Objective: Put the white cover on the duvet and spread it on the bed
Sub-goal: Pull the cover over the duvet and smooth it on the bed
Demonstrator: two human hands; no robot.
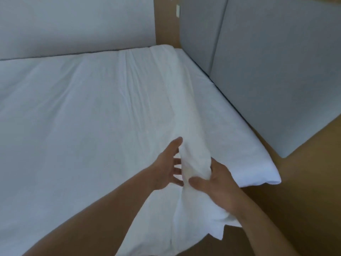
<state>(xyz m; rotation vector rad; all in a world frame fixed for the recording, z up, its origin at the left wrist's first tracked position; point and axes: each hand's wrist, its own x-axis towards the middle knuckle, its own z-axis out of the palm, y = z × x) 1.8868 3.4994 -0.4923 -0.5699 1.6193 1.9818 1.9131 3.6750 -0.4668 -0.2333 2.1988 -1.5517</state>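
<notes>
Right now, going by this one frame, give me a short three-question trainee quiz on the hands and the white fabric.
1. True or false: the right hand grips a bunched fold of the white cover.
2. Which hand has its fingers spread and straight against the fold? A) left hand B) right hand C) neither
3. Fill in: the padded panels beside the bed are ____ in colour.
Key: 1 true; 2 A; 3 grey.
</notes>
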